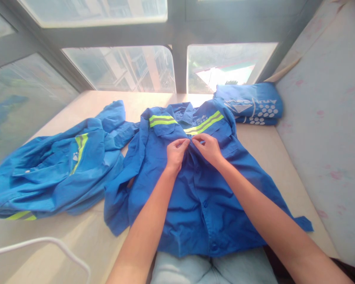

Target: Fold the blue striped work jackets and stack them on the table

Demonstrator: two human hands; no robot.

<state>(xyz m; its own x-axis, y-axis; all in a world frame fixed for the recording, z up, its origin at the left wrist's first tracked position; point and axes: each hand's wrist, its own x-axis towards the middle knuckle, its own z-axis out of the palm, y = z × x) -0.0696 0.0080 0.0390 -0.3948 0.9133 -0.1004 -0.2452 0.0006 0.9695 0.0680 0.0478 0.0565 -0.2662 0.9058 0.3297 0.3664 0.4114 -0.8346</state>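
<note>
A person's left hand (176, 154) and right hand (207, 149) almost meet at chest level of a blue work jacket (182, 193), each pinching thumb to finger on its front placket (198, 185); the fingertips hide exactly what they grip. The step looks like work on the front closure. Done well, it would mean keeping both front edges level, one pinch steadying the cloth while the other guides the fastening, and no fold caught between. Below, a button (205, 204) shows on the placket. The jacket lies front up on a pale surface (269, 157), collar away from the wearer. A yellow-and-grey reflective stripe (205, 124) crosses its chest, with a small white logo (201, 118) above, its characters too blurred to read. To the left lies a rumpled blue garment (56, 169) with a partly hidden white emblem (75, 156). Far right, a folded blue bundle (251, 98) bears upside-down white lettering, perhaps starting "An", and white dots.
</note>
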